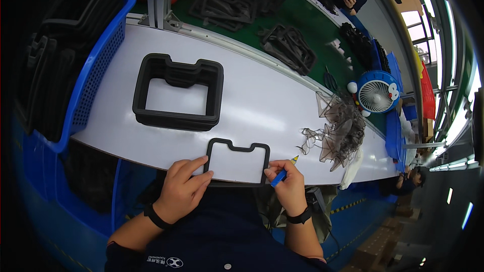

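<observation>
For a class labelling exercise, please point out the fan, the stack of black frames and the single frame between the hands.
Fan (376, 96), head view: its grille.
Stack of black frames (176, 120), head view: near side.
Single frame (242, 149), head view: notched bar.

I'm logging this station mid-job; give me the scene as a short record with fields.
Left hand: left hand, fingertips at the left side of a notched black frame
Right hand: right hand, holding a blue tool with a yellow tip, beside the frame's right side
Frame position: near edge of the white table
Behind frame: stack of black frames, slightly left
Left end: blue basket filled with black frames
Right end: tangled grey scraps
Beyond scraps: blue fan
</observation>
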Demonstrator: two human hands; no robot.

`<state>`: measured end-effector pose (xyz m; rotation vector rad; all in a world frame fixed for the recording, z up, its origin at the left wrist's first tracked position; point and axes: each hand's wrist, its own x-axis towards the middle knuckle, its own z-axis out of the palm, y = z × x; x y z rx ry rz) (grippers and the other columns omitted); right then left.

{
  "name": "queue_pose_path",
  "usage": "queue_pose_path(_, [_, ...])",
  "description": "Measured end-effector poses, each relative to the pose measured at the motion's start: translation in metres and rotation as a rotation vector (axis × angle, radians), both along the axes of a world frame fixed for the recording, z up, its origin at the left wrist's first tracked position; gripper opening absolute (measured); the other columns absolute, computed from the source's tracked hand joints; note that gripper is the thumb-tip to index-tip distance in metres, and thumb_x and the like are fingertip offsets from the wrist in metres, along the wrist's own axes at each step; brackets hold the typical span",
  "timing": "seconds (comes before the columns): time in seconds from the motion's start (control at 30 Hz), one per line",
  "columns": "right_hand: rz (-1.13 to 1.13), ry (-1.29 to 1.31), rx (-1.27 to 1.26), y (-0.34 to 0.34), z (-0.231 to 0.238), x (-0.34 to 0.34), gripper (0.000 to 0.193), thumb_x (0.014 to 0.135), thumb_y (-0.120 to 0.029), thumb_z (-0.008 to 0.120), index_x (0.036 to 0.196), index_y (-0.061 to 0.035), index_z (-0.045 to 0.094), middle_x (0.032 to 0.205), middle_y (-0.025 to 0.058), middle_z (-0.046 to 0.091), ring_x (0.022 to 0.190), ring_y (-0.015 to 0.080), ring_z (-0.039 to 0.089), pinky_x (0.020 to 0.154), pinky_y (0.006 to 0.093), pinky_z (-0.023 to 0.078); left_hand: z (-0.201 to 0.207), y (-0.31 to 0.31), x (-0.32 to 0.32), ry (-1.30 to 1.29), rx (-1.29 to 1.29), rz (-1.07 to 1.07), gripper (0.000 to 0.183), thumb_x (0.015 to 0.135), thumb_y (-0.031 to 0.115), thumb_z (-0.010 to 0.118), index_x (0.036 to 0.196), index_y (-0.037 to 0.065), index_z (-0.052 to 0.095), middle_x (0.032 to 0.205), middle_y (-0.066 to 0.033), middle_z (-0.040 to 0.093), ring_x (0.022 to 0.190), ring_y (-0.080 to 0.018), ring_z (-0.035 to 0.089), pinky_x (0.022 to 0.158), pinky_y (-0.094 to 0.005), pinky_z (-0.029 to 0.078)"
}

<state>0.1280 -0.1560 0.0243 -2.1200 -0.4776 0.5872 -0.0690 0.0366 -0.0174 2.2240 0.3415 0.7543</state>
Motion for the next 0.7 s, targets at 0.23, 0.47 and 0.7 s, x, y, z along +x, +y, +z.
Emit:
queue_pose_path(0.23, [0.123, -0.337, -0.149, 0.011, 0.000, -0.003, 0.016, 0.093, -0.012, 0.072, 0.096, 0.0021, 0.064, 0.071, 0.0021, 0.063, 0.063, 0.0083, 0.055, 0.059, 0.0244, 0.046, 0.001, -0.001, -0.002, 0.017, 0.007, -0.006, 0.024, 0.077, 0.001, 0.076, 0.100, 0.005, 0.074, 0.126, -0.0129, 0.063, 0.102, -0.0298, 0.059, 0.087, -0.0365, 0.050])
queue_pose_path(0.47, [-0.115, -0.284, -0.068, -0.011, -0.004, 0.005, 0.027, 0.099, -0.019, 0.064, 0.079, -0.0023, 0.057, 0.062, 0.0008, 0.057, 0.058, 0.0059, 0.053, 0.055, 0.0225, 0.043, 0.012, 0.006, -0.019, 0.002, -0.379, 0.102, 0.011, 0.089, -0.002, 0.066, 0.099, 0.002, 0.070, 0.091, -0.0087, 0.067, 0.079, -0.0188, 0.062, 0.075, -0.0297, 0.051])
queue_pose_path(0.7, [0.047, -0.610, 0.034, -0.020, -0.001, 0.006, 0.019, 0.094, -0.009, 0.069, 0.111, -0.0014, 0.071, 0.089, 0.0068, 0.065, 0.080, 0.0126, 0.059, 0.068, 0.0265, 0.047, 0.024, 0.010, -0.004, 0.116, -0.335, 0.179, 0.023, 0.091, 0.000, 0.063, 0.114, 0.001, 0.065, 0.091, -0.0117, 0.062, 0.079, -0.0232, 0.062, 0.072, -0.0323, 0.051])
